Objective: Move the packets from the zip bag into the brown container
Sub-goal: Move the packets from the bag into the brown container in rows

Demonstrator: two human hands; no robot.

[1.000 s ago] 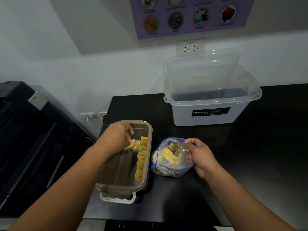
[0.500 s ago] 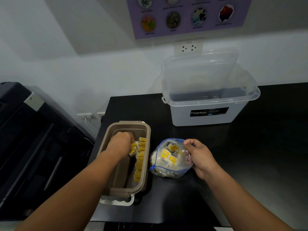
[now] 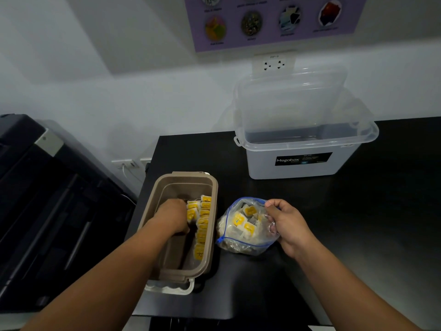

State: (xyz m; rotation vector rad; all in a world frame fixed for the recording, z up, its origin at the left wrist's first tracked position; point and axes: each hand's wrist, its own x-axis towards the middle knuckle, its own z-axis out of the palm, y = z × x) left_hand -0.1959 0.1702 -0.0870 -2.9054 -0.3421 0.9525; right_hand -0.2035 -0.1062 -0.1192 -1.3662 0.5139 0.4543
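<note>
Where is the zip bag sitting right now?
In the head view, the zip bag lies on the black counter, just right of the brown container and nearer the person than the clear Megabox tub. The right hand grips its right edge.

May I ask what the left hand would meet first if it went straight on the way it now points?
The left hand, inside the brown container, points up and right, so it would first meet the packets lined along the container's right wall, likely almost at once, though depth is unclear.
</note>
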